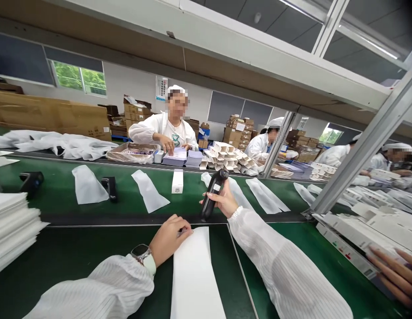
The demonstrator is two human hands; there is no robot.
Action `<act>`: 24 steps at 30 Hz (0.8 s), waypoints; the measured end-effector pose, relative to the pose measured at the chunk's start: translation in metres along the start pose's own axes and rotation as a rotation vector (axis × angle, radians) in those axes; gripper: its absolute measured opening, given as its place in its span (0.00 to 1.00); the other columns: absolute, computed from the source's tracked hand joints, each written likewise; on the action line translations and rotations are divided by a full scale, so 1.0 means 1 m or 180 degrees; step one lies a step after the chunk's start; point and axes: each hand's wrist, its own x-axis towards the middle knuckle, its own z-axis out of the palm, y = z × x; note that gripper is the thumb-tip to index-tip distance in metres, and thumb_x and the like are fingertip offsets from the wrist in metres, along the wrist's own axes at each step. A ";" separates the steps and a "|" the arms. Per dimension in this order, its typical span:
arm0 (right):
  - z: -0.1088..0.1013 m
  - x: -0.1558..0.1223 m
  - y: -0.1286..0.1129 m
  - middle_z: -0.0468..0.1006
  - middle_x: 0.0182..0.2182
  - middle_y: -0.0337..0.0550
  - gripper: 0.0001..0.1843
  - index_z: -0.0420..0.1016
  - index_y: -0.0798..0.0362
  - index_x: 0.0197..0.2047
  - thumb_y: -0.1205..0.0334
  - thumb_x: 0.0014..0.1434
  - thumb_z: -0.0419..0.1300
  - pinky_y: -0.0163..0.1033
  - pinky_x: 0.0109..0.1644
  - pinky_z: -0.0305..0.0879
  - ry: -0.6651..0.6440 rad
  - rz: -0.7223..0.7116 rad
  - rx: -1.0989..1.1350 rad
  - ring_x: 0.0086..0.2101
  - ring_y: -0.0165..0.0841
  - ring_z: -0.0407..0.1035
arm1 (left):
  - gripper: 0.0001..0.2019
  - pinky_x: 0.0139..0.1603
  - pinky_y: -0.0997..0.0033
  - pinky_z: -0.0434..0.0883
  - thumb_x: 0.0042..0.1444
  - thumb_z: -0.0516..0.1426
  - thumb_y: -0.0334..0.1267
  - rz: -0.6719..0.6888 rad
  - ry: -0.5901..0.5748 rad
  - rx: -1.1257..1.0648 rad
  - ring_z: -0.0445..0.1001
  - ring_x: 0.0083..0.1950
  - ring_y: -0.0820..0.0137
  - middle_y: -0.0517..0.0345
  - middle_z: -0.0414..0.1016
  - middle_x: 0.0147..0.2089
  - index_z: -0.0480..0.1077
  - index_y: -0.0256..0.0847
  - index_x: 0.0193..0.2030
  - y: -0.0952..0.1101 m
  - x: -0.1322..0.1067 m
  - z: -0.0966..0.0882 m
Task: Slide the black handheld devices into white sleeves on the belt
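My right hand is wrapped round a black handheld device, long, with a rounded top end and a small pale label. It is held tilted above the near edge of the conveyor belt. My left hand has its fingers curled in a pinch at the top left corner of a flat white foam-like pouch. The pouch lies lengthwise on the green work surface in front of me, its near end cut off by the frame. The left fingertips are partly hidden behind the hand.
On the green belt lie white pouches, black devices and a small white box. A stack of white sheets stands left. At right, a co-worker's hand nears cartons beside a metal post.
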 end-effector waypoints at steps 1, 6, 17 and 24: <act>0.004 -0.001 0.001 0.69 0.29 0.35 0.45 0.35 0.38 0.53 0.62 0.41 0.63 0.48 0.29 0.68 -0.0042 0.0011 0.0006 0.27 0.38 0.71 | 0.10 0.33 0.70 0.63 0.52 0.47 0.41 0.0021 0.0027 0.0014 0.65 0.34 0.66 0.58 0.68 0.28 0.68 0.44 0.28 0.000 0.000 0.000; 0.012 -0.001 0.006 0.68 0.28 0.35 0.48 0.33 0.37 0.54 0.61 0.39 0.64 0.47 0.26 0.69 0.0044 0.0071 -0.0012 0.25 0.37 0.71 | 0.07 0.35 0.69 0.64 0.52 0.48 0.39 0.0170 0.0268 0.0346 0.64 0.35 0.67 0.58 0.67 0.29 0.66 0.44 0.32 0.005 -0.002 -0.002; 0.011 0.000 0.020 0.69 0.27 0.37 0.44 0.32 0.39 0.54 0.56 0.44 0.60 0.44 0.26 0.68 -0.0028 0.0197 -0.0096 0.25 0.37 0.71 | 0.12 0.43 0.60 0.61 0.52 0.48 0.39 0.0421 0.0359 0.0671 0.61 0.46 0.60 0.53 0.63 0.43 0.68 0.42 0.23 0.008 -0.005 -0.002; 0.017 0.001 0.026 0.69 0.24 0.36 0.28 0.48 0.44 0.48 0.46 0.46 0.54 0.39 0.25 0.65 0.0092 0.0473 -0.0291 0.22 0.32 0.68 | 0.13 0.46 0.61 0.61 0.53 0.48 0.41 0.0115 0.0410 0.0000 0.59 0.46 0.62 0.54 0.62 0.41 0.64 0.41 0.21 0.014 -0.002 -0.004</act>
